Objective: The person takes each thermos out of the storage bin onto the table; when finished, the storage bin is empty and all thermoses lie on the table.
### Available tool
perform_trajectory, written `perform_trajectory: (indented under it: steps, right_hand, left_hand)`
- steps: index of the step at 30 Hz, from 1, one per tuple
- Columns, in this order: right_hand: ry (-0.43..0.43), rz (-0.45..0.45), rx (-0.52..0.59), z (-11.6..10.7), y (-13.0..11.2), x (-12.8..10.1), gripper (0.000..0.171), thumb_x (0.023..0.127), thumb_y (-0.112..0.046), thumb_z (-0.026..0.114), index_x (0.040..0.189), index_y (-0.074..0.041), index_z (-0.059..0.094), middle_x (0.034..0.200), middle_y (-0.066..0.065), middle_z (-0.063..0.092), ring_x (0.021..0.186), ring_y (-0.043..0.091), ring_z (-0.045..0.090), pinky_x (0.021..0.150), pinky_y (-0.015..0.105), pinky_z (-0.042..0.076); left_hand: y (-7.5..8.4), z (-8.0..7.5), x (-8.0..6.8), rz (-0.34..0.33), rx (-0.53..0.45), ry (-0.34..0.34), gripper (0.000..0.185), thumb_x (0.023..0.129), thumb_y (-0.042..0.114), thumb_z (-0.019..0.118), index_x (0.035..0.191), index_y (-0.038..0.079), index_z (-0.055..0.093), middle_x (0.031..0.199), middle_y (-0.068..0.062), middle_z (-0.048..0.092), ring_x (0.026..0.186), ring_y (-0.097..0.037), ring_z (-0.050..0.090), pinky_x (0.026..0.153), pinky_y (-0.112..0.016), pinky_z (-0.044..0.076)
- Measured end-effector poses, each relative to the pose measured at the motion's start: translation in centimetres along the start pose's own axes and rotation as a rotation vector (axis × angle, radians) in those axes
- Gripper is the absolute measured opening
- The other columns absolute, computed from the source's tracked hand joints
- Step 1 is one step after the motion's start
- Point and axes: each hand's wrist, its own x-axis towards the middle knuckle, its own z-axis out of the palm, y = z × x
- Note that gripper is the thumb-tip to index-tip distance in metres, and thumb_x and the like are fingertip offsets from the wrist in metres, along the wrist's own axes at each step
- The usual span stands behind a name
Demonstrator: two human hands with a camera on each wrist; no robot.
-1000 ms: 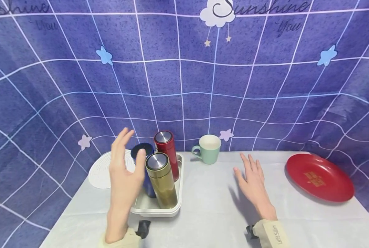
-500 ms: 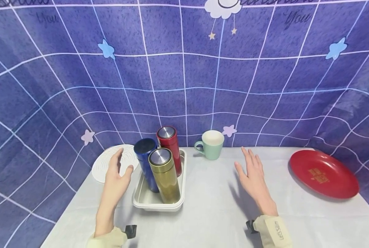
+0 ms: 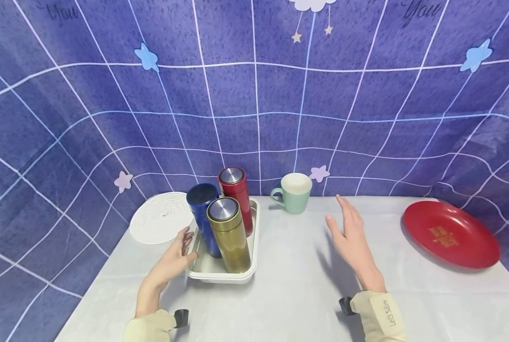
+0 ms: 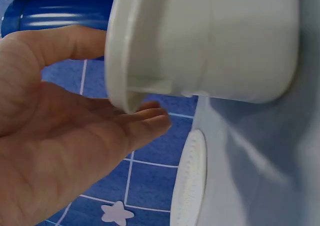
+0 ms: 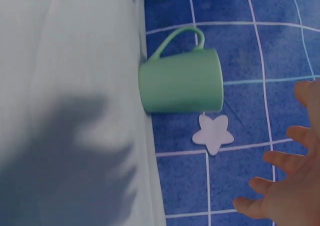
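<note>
A white rectangular tub (image 3: 256,228) holds three tumblers standing up: a blue one (image 3: 203,213), a red one (image 3: 237,199) and a gold one (image 3: 230,237). My left hand (image 3: 173,261) is at the tub's left front corner. In the left wrist view, the thumb (image 4: 75,42) reaches over the tub's rim (image 4: 120,46) and its tip is hidden behind it. The other fingers (image 4: 145,123) extend loosely along the outside. My right hand (image 3: 353,237) hovers over the table with spread fingers, holding nothing. Nearest to it is a mint green mug (image 3: 296,197), its handle pointing left.
A white round woven mat (image 3: 152,223) lies behind the left hand, left of the tub. On the far right is a red oval plate (image 3: 468,237) with gold print. A blue grid-patterned curtain (image 3: 254,95) hangs behind the white-covered table (image 3: 297,289).
My left hand has come down from in front of the tumblers, swung left, then moved in to the tub's rim. The right hand stays nearly in place. The head view has tilted down slightly.
</note>
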Motion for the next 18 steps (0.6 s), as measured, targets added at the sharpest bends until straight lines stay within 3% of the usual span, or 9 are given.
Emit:
perform_trajectory:
  steps: [5,9,14,18]
  right_hand:
    - [-0.007,-0.014,0.061,0.6,-0.6,0.2,0.057,0.096,-0.026,0.051,0.146,-0.006,0.031,0.147,0.019,0.034,0.135,0.037,0.028,0.109,0.055,0.021]
    - [-0.024,0.028,0.137,1.4,-1.0,0.1,0.055,0.096,-0.024,0.052,0.145,-0.005,0.033,0.146,0.019,0.036,0.133,0.037,0.032,0.107,0.054,0.027]
    - [-0.089,0.078,0.311,2.5,-1.6,-0.1,0.053,0.096,-0.02,0.053,0.143,-0.003,0.034,0.144,0.02,0.038,0.129,0.039,0.038,0.102,0.056,0.034]
    - [-0.152,0.073,0.479,3.6,-2.4,-0.2,0.055,0.095,-0.013,0.055,0.143,-0.001,0.033,0.141,0.023,0.04,0.127,0.039,0.041,0.102,0.05,0.037]
  left_hand:
    - [-0.8,0.5,-0.3,-0.019,0.038,-0.027,0.08,0.08,-0.009,0.048,0.143,-0.014,-0.001,0.146,-0.038,0.013,0.135,-0.05,0.017,0.11,-0.054,0.018]
    - [-1.3,1.0,-0.4,0.002,0.064,-0.036,0.08,0.077,-0.012,0.044,0.142,-0.015,-0.002,0.147,-0.038,0.007,0.136,-0.049,0.01,0.11,-0.056,0.012]
    - [-1.6,1.3,-0.2,0.015,0.081,-0.035,0.08,0.073,-0.015,0.038,0.143,-0.016,-0.003,0.149,-0.035,-0.001,0.138,-0.046,-0.001,0.111,-0.055,0.004]
    - [-1.6,1.3,-0.2,0.004,0.076,-0.041,0.082,0.072,-0.015,0.036,0.143,-0.015,-0.005,0.15,-0.034,-0.006,0.139,-0.044,-0.006,0.111,-0.054,-0.001]
